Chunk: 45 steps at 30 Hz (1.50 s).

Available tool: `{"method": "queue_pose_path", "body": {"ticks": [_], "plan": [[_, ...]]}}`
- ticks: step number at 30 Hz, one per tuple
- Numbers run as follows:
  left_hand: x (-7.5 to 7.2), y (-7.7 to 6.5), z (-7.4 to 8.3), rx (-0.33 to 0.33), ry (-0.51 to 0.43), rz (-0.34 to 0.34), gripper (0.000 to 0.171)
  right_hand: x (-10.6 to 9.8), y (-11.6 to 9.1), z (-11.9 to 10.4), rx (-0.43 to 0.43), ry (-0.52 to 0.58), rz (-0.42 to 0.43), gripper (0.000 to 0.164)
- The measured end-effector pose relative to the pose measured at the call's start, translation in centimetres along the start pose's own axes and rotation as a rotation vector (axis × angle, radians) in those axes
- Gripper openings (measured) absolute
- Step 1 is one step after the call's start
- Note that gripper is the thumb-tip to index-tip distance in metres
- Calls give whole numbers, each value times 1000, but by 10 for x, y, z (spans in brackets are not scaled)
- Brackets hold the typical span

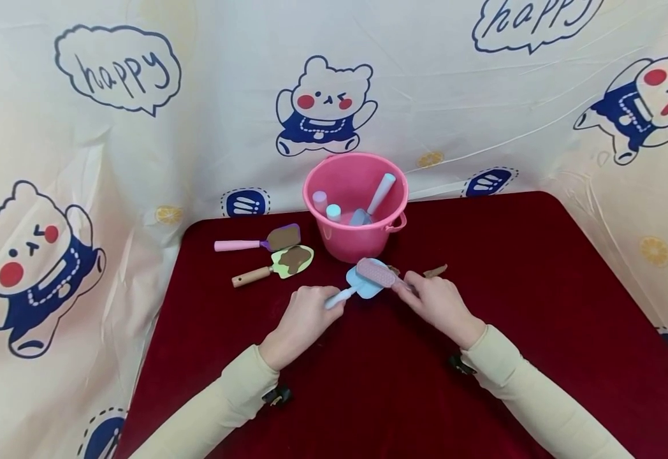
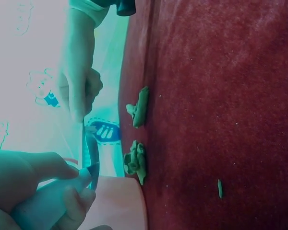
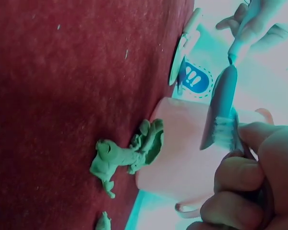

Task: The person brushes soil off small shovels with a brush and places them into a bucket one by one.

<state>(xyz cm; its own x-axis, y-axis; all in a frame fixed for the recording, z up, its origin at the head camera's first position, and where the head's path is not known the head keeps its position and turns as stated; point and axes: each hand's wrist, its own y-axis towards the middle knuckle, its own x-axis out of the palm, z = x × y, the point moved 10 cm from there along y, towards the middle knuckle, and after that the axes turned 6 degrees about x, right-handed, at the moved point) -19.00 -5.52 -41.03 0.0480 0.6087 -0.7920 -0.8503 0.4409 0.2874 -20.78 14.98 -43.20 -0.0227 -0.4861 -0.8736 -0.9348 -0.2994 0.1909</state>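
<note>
My left hand [image 1: 305,319] grips the handle of a light blue toy shovel [image 1: 365,288], its blade held above the table. In my right hand [image 1: 440,307] is a small pinkish brush [image 1: 377,273]. The brush lies across the shovel blade, and in the right wrist view its bristles [image 3: 224,130] touch the blade. Beyond the hands lie crumpled leaf-like pieces [image 1: 436,271], brown in the head view; another clump [image 2: 136,160] sits beside the bucket, partly hidden by the tools in the head view.
A pink bucket [image 1: 351,241] with several handled tools inside stands behind the hands. Left of it lie a purple-edged shovel [image 1: 283,238] and a green trowel [image 1: 292,261], both with brown on their blades. Dark red cloth [image 1: 368,395] covers the table; a printed curtain [image 1: 225,95] hangs behind.
</note>
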Motion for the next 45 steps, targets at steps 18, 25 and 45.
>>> {"method": "queue_pose_path", "body": {"ticks": [18, 25, 45], "plan": [[0, 8, 4, 3, -8, 2, 7, -2, 1, 2, 5, -18, 47, 29], [1, 9, 5, -4, -13, -16, 6, -9, -1, 4, 40, -21, 100, 32], [4, 8, 2, -19, -17, -9, 9, -2, -1, -9, 17, 24, 31, 30]]}}
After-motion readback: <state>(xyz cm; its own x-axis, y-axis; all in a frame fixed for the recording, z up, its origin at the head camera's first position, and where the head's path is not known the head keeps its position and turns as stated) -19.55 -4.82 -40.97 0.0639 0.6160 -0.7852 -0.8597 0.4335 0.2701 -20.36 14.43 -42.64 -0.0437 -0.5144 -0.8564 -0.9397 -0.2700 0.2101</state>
